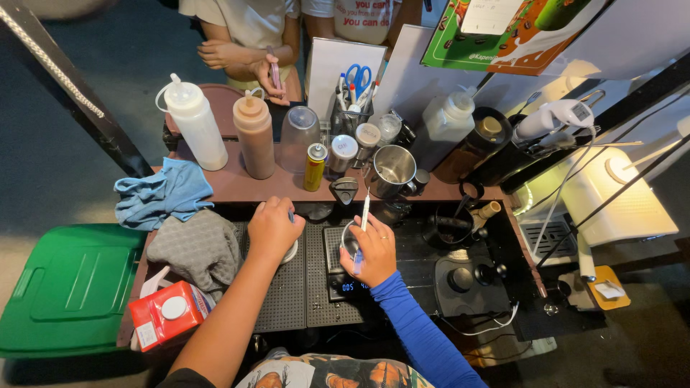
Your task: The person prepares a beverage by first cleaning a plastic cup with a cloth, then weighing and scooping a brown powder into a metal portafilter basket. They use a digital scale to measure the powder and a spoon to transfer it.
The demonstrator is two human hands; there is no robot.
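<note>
My left hand (273, 228) is closed over a small white round container (290, 253) on the black perforated mat (287, 302); a bit of blue shows at my fingertips. My right hand (372, 253), in a blue sleeve, grips a small metal cup (348, 241) over a digital scale (346, 286). The same hand also holds a thin white stick tool (365, 210) that points up and away from me. What is inside the cup is hidden.
On the brown shelf (237, 188) stand a white squeeze bottle (195, 128), a brown one (255, 136), a clear cup, a yellow can and a metal pitcher (393, 171). Blue and grey cloths (188, 224), a red carton (167, 314) and a green lid (68, 287) lie left. Two people stand beyond.
</note>
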